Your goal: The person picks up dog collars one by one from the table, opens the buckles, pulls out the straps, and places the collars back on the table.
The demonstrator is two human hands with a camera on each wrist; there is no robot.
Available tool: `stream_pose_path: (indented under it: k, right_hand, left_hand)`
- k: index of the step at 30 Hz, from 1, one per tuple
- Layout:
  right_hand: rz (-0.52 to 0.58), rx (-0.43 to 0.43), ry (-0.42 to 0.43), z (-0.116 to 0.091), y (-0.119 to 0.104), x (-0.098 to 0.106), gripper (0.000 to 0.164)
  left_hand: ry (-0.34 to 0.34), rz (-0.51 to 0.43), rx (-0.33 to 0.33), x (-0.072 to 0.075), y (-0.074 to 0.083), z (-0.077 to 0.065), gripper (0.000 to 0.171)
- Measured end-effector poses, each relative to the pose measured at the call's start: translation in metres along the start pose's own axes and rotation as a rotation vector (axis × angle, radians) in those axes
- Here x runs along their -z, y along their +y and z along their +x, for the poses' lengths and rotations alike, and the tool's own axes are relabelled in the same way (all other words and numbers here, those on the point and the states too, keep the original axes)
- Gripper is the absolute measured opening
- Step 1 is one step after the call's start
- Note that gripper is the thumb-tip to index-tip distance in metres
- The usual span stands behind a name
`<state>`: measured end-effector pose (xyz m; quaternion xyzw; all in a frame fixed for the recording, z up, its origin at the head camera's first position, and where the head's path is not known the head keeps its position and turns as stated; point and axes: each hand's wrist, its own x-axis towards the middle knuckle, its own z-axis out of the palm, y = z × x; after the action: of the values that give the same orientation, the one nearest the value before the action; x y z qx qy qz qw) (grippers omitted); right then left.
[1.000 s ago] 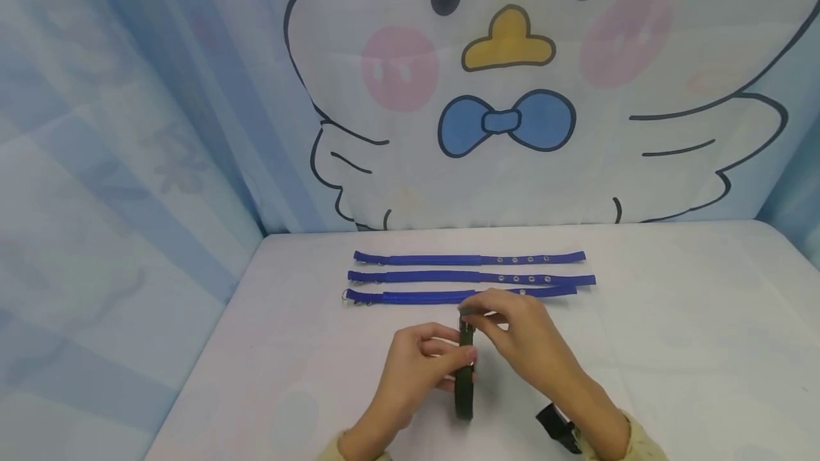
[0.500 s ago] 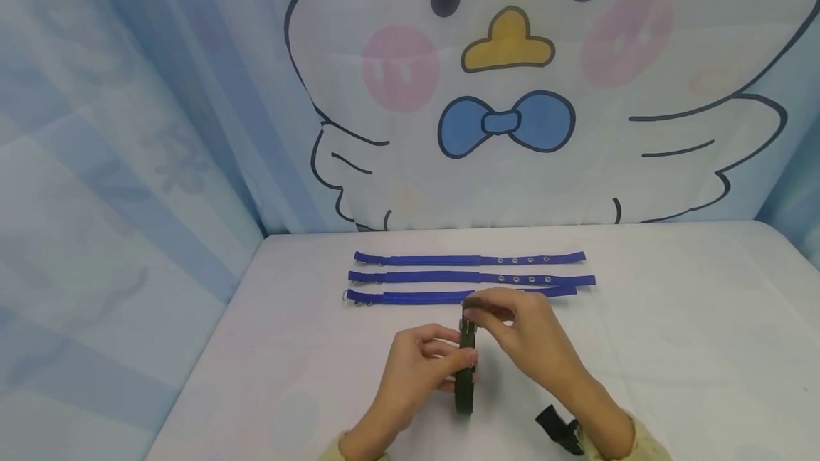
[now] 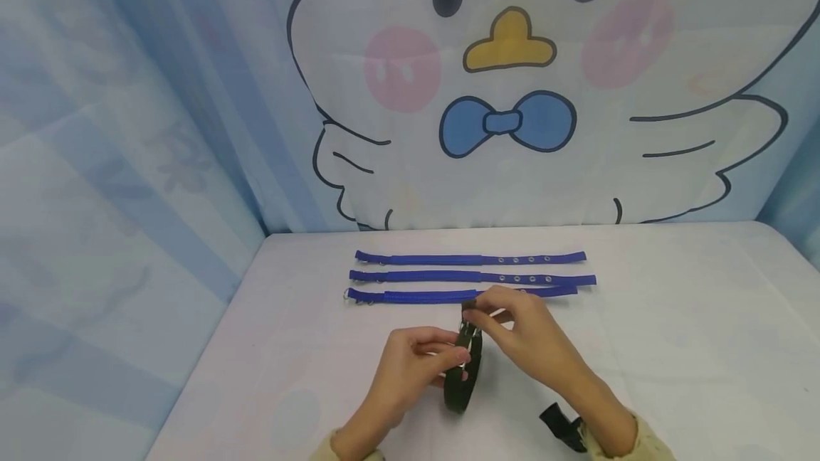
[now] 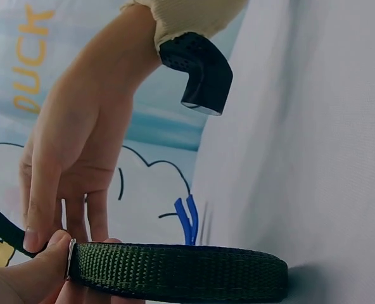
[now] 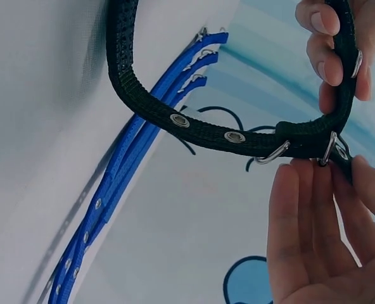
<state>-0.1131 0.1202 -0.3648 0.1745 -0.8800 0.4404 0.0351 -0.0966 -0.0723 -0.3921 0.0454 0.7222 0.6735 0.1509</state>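
A dark green webbing collar (image 3: 460, 384) with metal eyelets is bent into a loop above the table. My left hand (image 3: 416, 358) pinches its side between thumb and fingers, beside a metal ring. At the top of the loop my right hand (image 3: 522, 326) pinches the strap's end, which comes out past the buckle (image 5: 332, 149). In the right wrist view the strap passes through the buckle, with eyelets (image 5: 235, 137) showing along the band. Whether the buckle's pin sits in an eyelet cannot be told.
Three blue collars (image 3: 429, 260) lie stretched side by side behind the hands, the nearest partly hidden by the right hand. A black camera mount (image 3: 562, 429) hangs at the right wrist. A cartoon curtain (image 3: 512, 191) stands behind the table (image 3: 692, 340).
The collar's loop has turned, so its lower end sits further left and its opening shows more. My left hand has shifted slightly left; the right hand keeps its pinch on the strap's end.
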Motion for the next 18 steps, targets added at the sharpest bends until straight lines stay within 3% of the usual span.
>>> stream_pose_path:
  k: [8, 18]
  right_hand:
    - [0.007, 0.013, -0.03, -0.0023, 0.0031, 0.0013, 0.009]
    - [-0.016, 0.083, 0.084, -0.0033, 0.0049, -0.0033, 0.007]
  left_hand:
    - [-0.019, -0.021, 0.008, 0.0012, -0.0016, 0.0022, 0.026]
    - [-0.058, 0.009, -0.067, 0.002, 0.0003, 0.0029, 0.029]
